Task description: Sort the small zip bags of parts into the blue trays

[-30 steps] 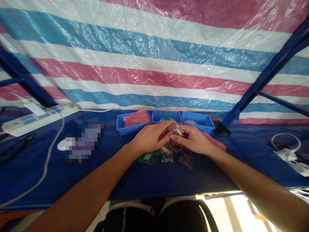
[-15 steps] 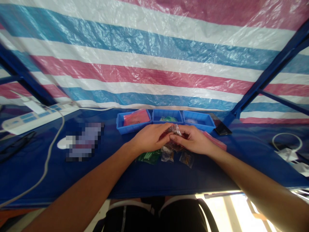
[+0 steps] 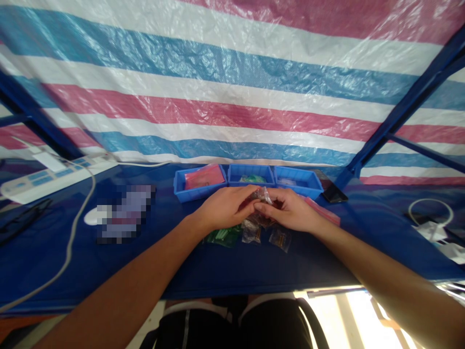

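Note:
My left hand [image 3: 222, 208] and my right hand [image 3: 290, 209] meet over the middle of the blue table [image 3: 254, 266]. Both pinch one small clear plastic bag [image 3: 262, 195] with dark bits inside, held just above the table. Beneath the hands lie more small clear bags [image 3: 279, 238], and a bag of green parts [image 3: 223, 236] sits under my left wrist. Just beyond the hands stand three blue trays: the left tray [image 3: 181, 186] holds a red bag, the middle tray [image 3: 250, 170] holds something green, the right tray [image 3: 303, 178] holds a clear bag.
A white power strip [image 3: 43, 175] with a cable [image 3: 72, 237] lies at the far left. A dark phone [image 3: 333, 195] rests right of the trays, a coiled white cable [image 3: 430, 213] at the far right. A striped tarp [image 3: 232, 87] and blue frame bars [image 3: 407, 102] close off the back.

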The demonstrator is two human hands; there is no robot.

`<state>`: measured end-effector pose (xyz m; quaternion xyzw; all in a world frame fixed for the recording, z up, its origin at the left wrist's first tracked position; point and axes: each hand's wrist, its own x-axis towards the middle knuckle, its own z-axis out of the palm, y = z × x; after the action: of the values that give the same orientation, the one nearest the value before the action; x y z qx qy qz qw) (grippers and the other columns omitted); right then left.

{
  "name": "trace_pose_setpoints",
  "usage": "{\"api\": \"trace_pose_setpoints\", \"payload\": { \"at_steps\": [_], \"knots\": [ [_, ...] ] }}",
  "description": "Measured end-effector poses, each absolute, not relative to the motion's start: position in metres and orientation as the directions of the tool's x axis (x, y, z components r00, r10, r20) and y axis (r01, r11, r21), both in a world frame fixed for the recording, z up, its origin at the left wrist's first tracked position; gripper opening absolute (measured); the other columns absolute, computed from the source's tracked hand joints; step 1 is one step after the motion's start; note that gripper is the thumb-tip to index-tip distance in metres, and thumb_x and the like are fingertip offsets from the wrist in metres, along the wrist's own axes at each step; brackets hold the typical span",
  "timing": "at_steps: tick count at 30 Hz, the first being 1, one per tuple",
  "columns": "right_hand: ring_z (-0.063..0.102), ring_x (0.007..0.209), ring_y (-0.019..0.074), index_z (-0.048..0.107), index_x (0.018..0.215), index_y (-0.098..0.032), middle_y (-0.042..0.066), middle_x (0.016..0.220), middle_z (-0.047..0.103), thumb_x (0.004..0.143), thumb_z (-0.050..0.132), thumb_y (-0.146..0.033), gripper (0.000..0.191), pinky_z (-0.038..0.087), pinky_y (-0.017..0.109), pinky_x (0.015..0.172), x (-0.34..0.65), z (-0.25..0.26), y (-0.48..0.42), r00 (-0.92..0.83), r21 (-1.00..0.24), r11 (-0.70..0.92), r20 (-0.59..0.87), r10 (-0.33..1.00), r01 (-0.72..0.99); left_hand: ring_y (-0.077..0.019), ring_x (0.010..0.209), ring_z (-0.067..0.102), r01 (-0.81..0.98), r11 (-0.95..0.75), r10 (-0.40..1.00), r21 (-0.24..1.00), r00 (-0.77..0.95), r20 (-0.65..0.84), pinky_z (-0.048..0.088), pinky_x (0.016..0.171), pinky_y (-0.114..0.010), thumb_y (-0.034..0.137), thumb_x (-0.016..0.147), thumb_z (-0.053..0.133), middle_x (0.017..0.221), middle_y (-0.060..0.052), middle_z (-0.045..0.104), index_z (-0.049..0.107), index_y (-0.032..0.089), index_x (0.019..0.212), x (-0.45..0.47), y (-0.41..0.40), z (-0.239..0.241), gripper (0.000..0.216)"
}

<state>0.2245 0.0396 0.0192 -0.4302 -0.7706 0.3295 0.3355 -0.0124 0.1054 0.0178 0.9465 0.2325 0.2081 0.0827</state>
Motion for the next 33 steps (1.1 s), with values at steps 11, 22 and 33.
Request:
{"api": "trace_pose_setpoints", "payload": {
  "at_steps": [11, 22, 33],
  "knots": [
    [0.061, 0.066, 0.0195, 0.073, 0.101, -0.022, 0.002, 0.078, 0.070, 0.107, 0.058, -0.056, 0.037, 0.046, 0.031, 0.062, 0.2252, 0.0223, 0.0385, -0.443, -0.755, 0.437, 0.218, 0.870, 0.489, -0.0307, 0.118, 0.077, 0.397, -0.879, 0.469, 0.263, 0.819, 0.331, 0.061, 0.099, -0.041, 0.040, 0.109, 0.054, 0.132, -0.011, 0.077, 0.059, 0.021, 0.144, -0.0111, 0.1035, 0.0197, 0.040],
    [0.060, 0.065, 0.0196, 0.073, 0.106, -0.023, 0.001, 0.078, 0.070, 0.107, 0.058, -0.057, 0.037, 0.045, 0.031, 0.060, 0.2278, 0.0198, 0.0383, -0.459, -0.746, 0.456, 0.226, 0.859, 0.485, -0.0317, 0.124, 0.075, 0.391, -0.879, 0.465, 0.272, 0.828, 0.314, 0.059, 0.104, -0.044, 0.040, 0.110, 0.052, 0.137, -0.012, 0.075, 0.058, 0.020, 0.145, -0.0106, 0.1025, 0.0198, 0.041],
    [0.063, 0.066, 0.0205, 0.071, 0.100, -0.024, 0.003, 0.082, 0.073, 0.107, 0.057, -0.059, 0.038, 0.046, 0.032, 0.061, 0.2280, 0.0194, 0.0383, -0.454, -0.759, 0.433, 0.203, 0.868, 0.487, -0.0317, 0.122, 0.075, 0.387, -0.884, 0.458, 0.261, 0.828, 0.324, 0.060, 0.101, -0.042, 0.041, 0.110, 0.053, 0.135, -0.012, 0.076, 0.059, 0.020, 0.145, -0.0107, 0.1024, 0.0202, 0.041]
  ]
}}
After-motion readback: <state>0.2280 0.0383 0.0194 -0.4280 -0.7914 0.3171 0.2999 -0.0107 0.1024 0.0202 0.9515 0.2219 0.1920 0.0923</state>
